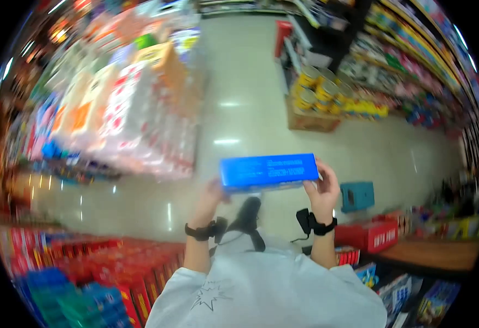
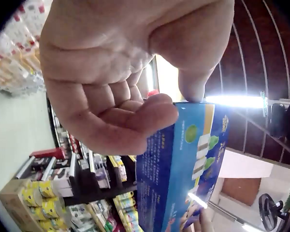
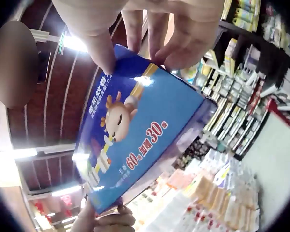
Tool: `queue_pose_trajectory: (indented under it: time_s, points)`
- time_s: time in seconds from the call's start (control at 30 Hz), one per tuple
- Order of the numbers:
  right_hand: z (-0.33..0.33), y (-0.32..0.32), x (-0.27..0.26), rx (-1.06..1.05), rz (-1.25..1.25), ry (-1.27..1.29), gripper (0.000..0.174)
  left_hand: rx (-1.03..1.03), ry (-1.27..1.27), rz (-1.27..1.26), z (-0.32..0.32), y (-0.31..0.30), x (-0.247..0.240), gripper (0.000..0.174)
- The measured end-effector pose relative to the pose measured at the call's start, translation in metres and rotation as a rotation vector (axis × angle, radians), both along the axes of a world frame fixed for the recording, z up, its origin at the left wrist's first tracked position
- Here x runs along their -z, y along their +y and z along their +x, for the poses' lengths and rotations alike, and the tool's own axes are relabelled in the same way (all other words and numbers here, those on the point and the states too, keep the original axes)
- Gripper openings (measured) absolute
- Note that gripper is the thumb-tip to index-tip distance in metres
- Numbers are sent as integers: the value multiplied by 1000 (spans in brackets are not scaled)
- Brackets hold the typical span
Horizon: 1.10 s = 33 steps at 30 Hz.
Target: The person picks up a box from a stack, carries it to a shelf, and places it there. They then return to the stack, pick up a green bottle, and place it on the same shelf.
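Observation:
Both hands hold a blue cardboard box [image 1: 269, 170] level in front of the body, one at each end. In the right wrist view, the box [image 3: 140, 121] shows printed characters for electric mosquito repellent and a cartoon animal. My left hand [image 1: 211, 198] is blurred in the head view. Seen from the left wrist, this hand [image 2: 96, 63] pinches the near end of the box [image 2: 157, 179] between thumb and curled fingers. At the other end, my right hand [image 1: 324, 190] grips the box with its thumb on one face and fingers bent over the edge.
Stacked tissue packs [image 1: 135, 109] stand to the left of a tiled aisle [image 1: 239, 109]. Yellow cans [image 1: 319, 90] sit on a carton [image 1: 310, 121] by the right shelves. A teal stool [image 1: 357, 195] is right of the hands, near a red box [image 1: 368, 235]. Red boxes [image 1: 114, 262] fill the lower left.

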State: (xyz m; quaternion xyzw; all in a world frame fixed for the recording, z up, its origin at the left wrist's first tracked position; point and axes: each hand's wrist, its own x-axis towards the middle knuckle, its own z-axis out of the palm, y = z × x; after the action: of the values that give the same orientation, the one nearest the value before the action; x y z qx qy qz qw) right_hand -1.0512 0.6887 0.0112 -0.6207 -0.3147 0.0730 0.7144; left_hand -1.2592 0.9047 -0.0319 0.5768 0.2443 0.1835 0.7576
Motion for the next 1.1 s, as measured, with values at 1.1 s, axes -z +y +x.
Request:
queue_pose_trajectory:
  time_s: [1.1]
  points:
    - [514, -155, -22, 798, -15, -45, 45, 906, -10, -109, 749, -72, -30, 45]
